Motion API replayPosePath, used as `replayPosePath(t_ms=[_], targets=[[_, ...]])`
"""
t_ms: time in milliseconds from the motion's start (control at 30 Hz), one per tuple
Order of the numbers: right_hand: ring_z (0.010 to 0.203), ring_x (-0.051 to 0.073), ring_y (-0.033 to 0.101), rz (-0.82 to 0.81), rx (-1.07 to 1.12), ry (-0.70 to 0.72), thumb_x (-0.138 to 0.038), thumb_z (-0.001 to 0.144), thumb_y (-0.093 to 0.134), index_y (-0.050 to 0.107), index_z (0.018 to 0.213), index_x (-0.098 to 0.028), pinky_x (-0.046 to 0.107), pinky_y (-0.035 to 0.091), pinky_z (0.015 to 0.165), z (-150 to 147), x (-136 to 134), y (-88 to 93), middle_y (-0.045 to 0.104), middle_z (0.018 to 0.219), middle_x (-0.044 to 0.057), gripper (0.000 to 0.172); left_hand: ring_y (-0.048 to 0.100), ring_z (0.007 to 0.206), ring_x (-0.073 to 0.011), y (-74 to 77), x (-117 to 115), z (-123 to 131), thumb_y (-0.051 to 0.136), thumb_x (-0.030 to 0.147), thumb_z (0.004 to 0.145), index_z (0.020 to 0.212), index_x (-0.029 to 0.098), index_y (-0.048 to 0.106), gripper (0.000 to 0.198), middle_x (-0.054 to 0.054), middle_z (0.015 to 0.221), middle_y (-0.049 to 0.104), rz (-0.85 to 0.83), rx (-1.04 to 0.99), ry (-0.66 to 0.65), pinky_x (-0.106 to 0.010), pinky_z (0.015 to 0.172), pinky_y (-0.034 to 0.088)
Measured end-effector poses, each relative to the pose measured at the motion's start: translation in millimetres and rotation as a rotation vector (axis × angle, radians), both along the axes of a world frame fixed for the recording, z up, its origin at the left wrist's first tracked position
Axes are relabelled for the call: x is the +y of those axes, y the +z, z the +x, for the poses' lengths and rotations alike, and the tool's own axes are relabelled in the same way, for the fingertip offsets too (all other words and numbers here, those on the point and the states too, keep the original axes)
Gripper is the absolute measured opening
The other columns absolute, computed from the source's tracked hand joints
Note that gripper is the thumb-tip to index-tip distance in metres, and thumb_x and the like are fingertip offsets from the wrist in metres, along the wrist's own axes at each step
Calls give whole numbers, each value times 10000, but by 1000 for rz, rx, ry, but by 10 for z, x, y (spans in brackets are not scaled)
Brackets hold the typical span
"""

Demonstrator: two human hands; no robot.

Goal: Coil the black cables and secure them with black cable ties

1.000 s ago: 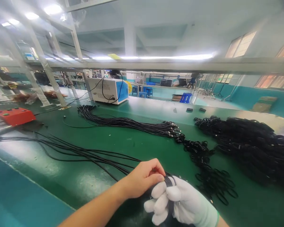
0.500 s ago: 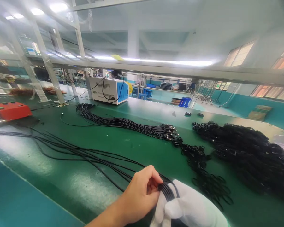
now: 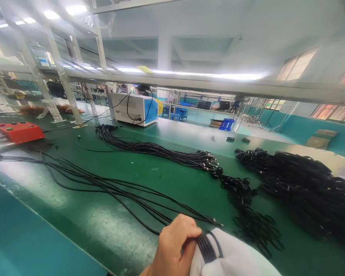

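Observation:
My bare left hand is at the bottom middle, fingers closed on a coil of black cable with several turns side by side. My right hand, in a white glove, meets it from the right and holds the same coil; its fingertips are mostly hidden below. Behind and left of my hands, several long loose black cables run across the green table. Two small plug ends show just beyond the coil.
A thick bundle of black cables lies across the middle of the table. Small black loops and a large heap of coiled cables cover the right. A red control box sits left, a white-and-blue machine at the back.
My hands and the coil have moved slightly down in the view. The gloved fingers show less than before. Plug ends of loose cables now show beyond the hands.

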State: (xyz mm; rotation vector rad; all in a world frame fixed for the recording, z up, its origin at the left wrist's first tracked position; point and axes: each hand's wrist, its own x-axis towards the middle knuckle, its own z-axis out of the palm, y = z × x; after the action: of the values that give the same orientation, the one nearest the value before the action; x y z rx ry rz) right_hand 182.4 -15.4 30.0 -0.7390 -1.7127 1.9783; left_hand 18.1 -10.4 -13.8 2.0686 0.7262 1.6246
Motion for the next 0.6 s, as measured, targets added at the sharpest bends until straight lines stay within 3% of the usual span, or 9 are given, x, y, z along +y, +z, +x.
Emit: replayPosePath(t_ms=[67, 133, 200, 300, 600], targets=[[952, 201, 578, 3, -3, 15, -346, 884, 521, 530, 1136, -150, 399, 500, 801, 30, -22, 55, 561, 1126, 75, 320, 566, 689, -127, 30, -11, -4, 406, 59, 815, 927, 228, 540, 244, -20, 758, 579, 63, 0, 18, -217, 592, 462], [974, 210, 571, 9, -10, 22, -337, 882, 525, 528, 1147, -156, 405, 497, 815, 59, -38, 105, 550, 1150, 78, 321, 580, 719, -133, 115, -13, -14, 407, 59, 819, 952, 218, 546, 250, -33, 789, 592, -23, 57, 4, -224, 624, 482], [976, 209, 569, 15, -19, 24, -336, 884, 522, 533, 1142, -161, 403, 495, 819, 80, -47, 152, 551, 1153, 77, 313, 593, 774, -143, 222, -9, -27, 417, 67, 815, 1004, 200, 567, 276, -57, 848, 610, -115, 161, -79, -232, 671, 500], [974, 207, 570, 21, -33, 22, -334, 883, 525, 527, 1149, -158, 405, 496, 816, 92, -65, 221, 550, 1152, 80, 319, 605, 780, -138, 345, -9, -48, 417, 64, 804, 1036, 170, 617, 324, -79, 874, 617, -115, 254, -201, -211, 684, 507], [960, 204, 577, 83, -50, -132, -352, 884, 519, 537, 1132, -154, 397, 498, 810, 29, -330, 347, 562, 1133, 73, 318, 606, 762, -134, 551, -73, -119, 404, 92, 828, 923, 136, 657, 274, -87, 829, 654, -31, 197, -214, -198, 710, 489]])
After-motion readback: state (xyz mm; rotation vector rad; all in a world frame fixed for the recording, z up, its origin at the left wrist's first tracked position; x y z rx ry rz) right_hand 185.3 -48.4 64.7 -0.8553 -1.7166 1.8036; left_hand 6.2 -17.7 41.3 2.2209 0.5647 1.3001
